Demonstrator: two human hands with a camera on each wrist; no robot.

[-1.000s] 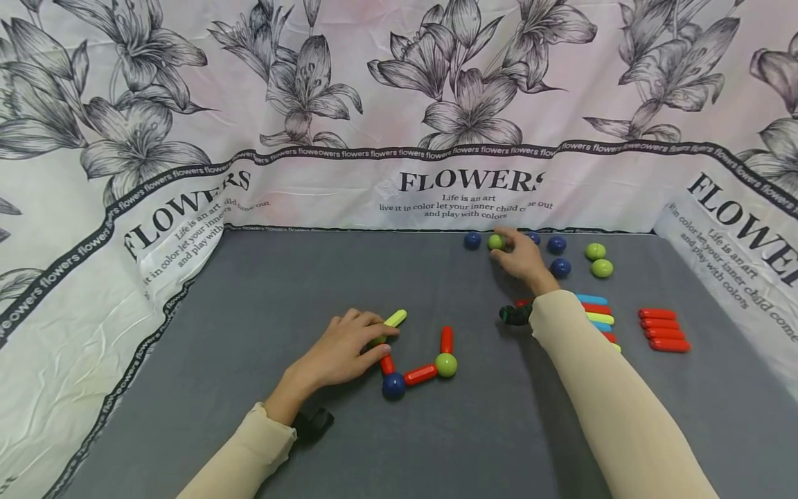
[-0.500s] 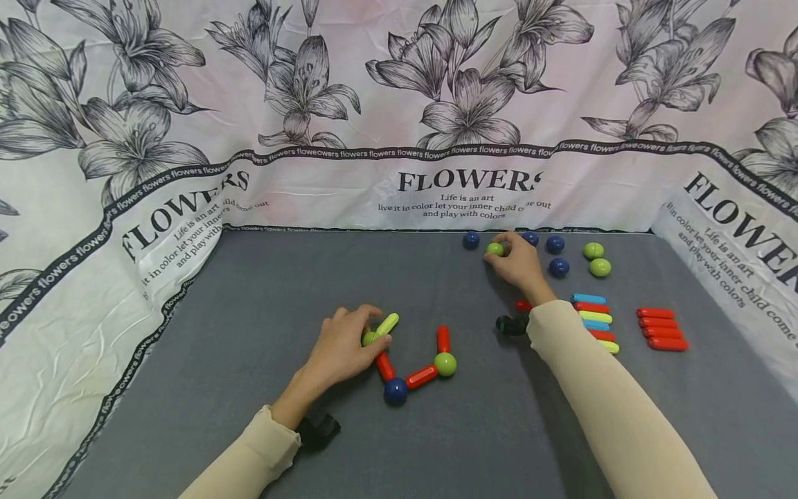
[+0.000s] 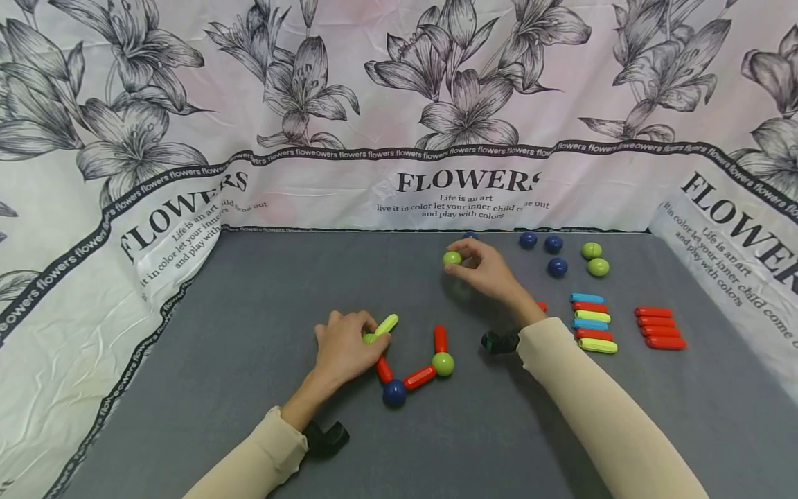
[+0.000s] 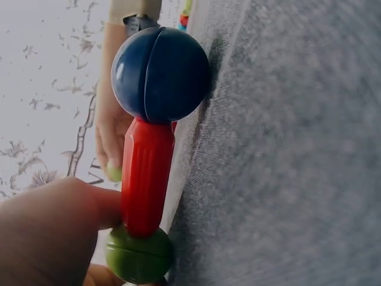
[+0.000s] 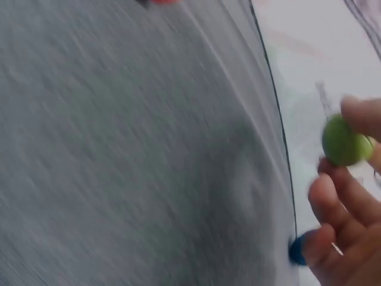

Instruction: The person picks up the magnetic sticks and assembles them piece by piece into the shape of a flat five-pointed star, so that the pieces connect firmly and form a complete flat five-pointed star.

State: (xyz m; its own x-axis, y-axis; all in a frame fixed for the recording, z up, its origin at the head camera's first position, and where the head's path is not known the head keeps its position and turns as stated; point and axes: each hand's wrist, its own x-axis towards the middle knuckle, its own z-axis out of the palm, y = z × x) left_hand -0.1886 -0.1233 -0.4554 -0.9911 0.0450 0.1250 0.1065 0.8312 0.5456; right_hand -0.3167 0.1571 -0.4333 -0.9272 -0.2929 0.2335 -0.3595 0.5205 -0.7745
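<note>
My left hand [image 3: 346,348] grips a green ball [image 4: 140,256] at the left corner of a chain of sticks and balls, its thumb against a red stick [image 4: 147,179]. From that ball a yellow stick [image 3: 386,324] points away to the back right. The red stick runs to a dark blue ball [image 3: 394,393]; another red stick [image 3: 420,378] joins this to a green ball [image 3: 443,364], from which a third red stick [image 3: 440,339] extends backward. Farther back, my right hand [image 3: 494,278] pinches a loose green ball [image 3: 451,258] between thumb and fingers, above the table.
Several blue balls [image 3: 557,267] and two green balls [image 3: 598,267] lie at the back right. In front of them is a row of blue, red and yellow sticks [image 3: 592,315], with red sticks [image 3: 661,332] farther right. A flowered cloth [image 3: 461,111] hangs behind the grey table [image 3: 280,277].
My right hand has picked up the green ball from the back row and carried it left and toward me. The left hand stays at its corner, where the chain has shifted slightly.
</note>
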